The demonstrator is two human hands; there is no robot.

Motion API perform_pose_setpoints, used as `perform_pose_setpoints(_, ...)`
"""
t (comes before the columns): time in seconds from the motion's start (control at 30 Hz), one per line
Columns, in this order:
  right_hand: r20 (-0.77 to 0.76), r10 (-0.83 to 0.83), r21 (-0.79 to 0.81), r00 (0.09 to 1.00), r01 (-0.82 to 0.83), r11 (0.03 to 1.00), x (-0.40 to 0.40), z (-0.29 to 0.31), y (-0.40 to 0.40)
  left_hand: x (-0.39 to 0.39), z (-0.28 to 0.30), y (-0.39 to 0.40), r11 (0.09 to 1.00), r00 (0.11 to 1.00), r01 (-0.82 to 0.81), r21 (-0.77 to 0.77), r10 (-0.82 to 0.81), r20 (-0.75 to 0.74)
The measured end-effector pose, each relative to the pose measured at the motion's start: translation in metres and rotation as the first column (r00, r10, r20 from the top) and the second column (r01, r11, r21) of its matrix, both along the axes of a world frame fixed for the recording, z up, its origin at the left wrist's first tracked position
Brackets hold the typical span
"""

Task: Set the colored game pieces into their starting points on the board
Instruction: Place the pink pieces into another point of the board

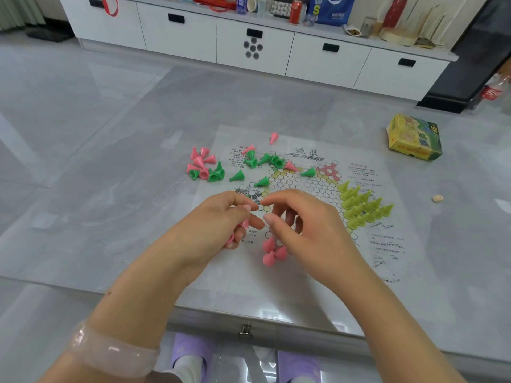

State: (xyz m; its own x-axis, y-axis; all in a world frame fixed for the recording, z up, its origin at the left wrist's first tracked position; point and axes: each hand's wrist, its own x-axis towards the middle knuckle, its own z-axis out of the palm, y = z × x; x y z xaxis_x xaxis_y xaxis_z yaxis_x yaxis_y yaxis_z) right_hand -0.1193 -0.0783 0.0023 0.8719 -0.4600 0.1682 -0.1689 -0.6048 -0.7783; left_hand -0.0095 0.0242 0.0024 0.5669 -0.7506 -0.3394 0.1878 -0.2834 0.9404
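my left hand [221,222] grips pink pieces [244,223]; right hand [301,225] loosely curled, holding nothing. box [413,138] at two o'clock reads "16"; board [304,178] print too small.

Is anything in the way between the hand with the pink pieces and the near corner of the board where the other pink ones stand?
Nothing lies on the board between them. The left hand holds pink pieces just left of the standing pink pieces. Only the right hand hovers over that corner.

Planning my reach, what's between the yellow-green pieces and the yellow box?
Head view: only printed text on the board sheet and bare table lie between the yellow-green pieces and the yellow box.
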Motion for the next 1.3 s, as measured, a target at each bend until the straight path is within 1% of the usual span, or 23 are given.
perform_pose_setpoints(0.07, 0.046, 0.029, -0.011, 0.999, -0.028, 1.000, 0.001, 0.000, 0.005, -0.002, 0.000, -0.001, 0.999, 0.999, 0.027, -0.038, -0.028, -0.030)
perform_pose_setpoints(0.13, 0.075, 0.052, -0.058, 0.996, -0.048, 0.997, 0.002, -0.001, 0.007, -0.004, 0.000, -0.002, 0.998, 0.998, 0.032, -0.059, -0.034, -0.044)
perform_pose_setpoints(0.3, 0.128, 0.064, -0.097, 0.990, -0.052, 0.994, 0.000, -0.003, 0.010, -0.006, 0.000, -0.006, 0.998, 1.000, 0.013, -0.060, -0.012, 0.016)
perform_pose_setpoints(0.4, 0.147, 0.088, -0.212, 0.985, -0.055, 0.976, -0.003, -0.005, 0.007, -0.009, 0.000, -0.009, 0.996, 1.000, -0.029, -0.079, 0.028, -0.011)
perform_pose_setpoints(0.5, 0.143, 0.075, -0.340, 0.987, -0.023, 0.940, -0.004, -0.011, 0.004, -0.010, 0.001, -0.014, 0.995, 0.995, -0.076, -0.070, 0.071, -0.074)
perform_pose_setpoints(0.57, 0.136, 0.061, -0.403, 0.989, -0.002, 0.915, -0.005, -0.014, 0.003, -0.012, 0.001, -0.016, 0.994, 0.993, -0.092, -0.057, 0.087, -0.086)
perform_pose_setpoints(0.8, 0.127, 0.024, -0.459, 0.992, 0.038, 0.887, -0.007, -0.016, 0.000, -0.022, 0.002, -0.022, 0.994, 0.988, -0.101, -0.039, 0.096, -0.120)
perform_pose_setpoints(0.9, 0.132, 0.014, -0.471, 0.991, 0.050, 0.881, -0.008, -0.016, -0.001, -0.025, 0.002, -0.024, 0.994, 0.987, -0.108, -0.024, 0.104, -0.124)
perform_pose_setpoints(1.0, 0.167, -0.012, -0.458, 0.986, 0.088, 0.884, -0.008, -0.018, -0.002, -0.027, 0.003, -0.024, 0.998, 0.993, -0.055, -0.038, 0.050, -0.104)
perform_pose_setpoints(1.13, 0.226, -0.020, -0.353, 0.974, 0.101, 0.930, -0.009, -0.017, -0.004, -0.026, 0.004, -0.023, 0.999, 0.997, -0.034, -0.011, 0.033, -0.063)
perform_pose_setpoints(1.23, 0.221, -0.013, -0.306, 0.975, 0.082, 0.948, -0.009, -0.016, -0.003, -0.026, 0.002, -0.024, 0.999, 1.000, -0.006, 0.051, 0.006, 0.006)
perform_pose_setpoints(1.3, 0.233, -0.032, -0.234, 0.972, 0.088, 0.968, -0.009, -0.012, -0.003, -0.026, 0.002, -0.025, 0.998, 1.000, -0.011, 0.058, 0.011, 0.014)
